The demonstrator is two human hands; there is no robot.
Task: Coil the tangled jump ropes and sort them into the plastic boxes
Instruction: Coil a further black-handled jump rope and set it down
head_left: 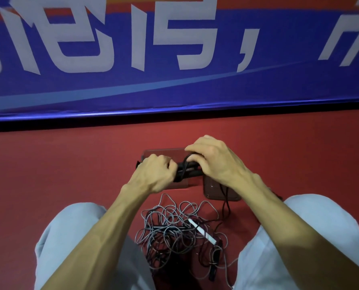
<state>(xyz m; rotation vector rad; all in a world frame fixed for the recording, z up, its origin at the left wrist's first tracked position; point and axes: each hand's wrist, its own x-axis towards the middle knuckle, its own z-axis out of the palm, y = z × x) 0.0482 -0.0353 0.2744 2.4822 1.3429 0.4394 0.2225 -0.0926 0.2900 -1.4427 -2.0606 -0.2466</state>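
My left hand (pixel 153 174) grips a black jump rope bundle (pixel 185 170) with its black handles, held just above a clear plastic box (pixel 164 152) on the red floor. My right hand (pixel 212 162) pinches the black cord over the same bundle. A loose length of black cord trails down from under my right hand across a second clear plastic box (pixel 214 190). Between my knees lies a tangled pile of grey and dark ropes (pixel 174 233) with a white handle (pixel 201 230) and a black handle (pixel 215 260) in it.
I sit on a red floor (pixel 70 164) with my grey-trousered knees (pixel 70 237) on either side of the pile. A blue banner (pixel 174 80) with large white characters runs along the wall just beyond the boxes.
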